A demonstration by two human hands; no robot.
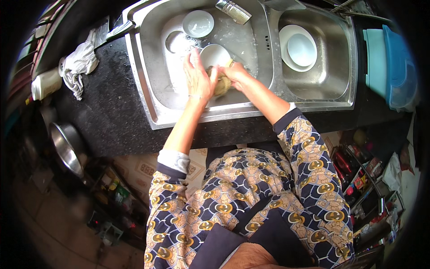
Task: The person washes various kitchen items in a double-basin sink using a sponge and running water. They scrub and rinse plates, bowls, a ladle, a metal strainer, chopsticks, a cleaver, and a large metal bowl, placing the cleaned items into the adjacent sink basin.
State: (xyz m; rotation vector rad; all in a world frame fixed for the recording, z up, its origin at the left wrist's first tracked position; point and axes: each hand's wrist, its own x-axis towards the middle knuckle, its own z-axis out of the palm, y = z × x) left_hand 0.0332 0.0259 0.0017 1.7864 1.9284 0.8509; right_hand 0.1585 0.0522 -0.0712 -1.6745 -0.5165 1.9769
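Note:
Both my hands are over the larger basin of a stainless-steel sink [153, 79]. My left hand [200, 80] has its fingers spread upward, and its thumb meets a blurred yellowish-brown object [222, 86]. From the other side, my right hand [238, 74] grips this object with curled fingers. Whether it is a scrubber or a small dish I cannot tell. Just beyond my fingers a white bowl [214, 53] sits in the basin, its near side hidden by my hands. Farther back is another white bowl [198, 23] with water in it.
A metal cylinder [234, 11] lies at the larger basin's back. Stacked white bowls [299, 48] stand in the smaller right basin. On the black counter [107, 111] are a white cloth [80, 60] at left and blue plastic containers [399, 67] at right. A metal basin [65, 148] is lower left.

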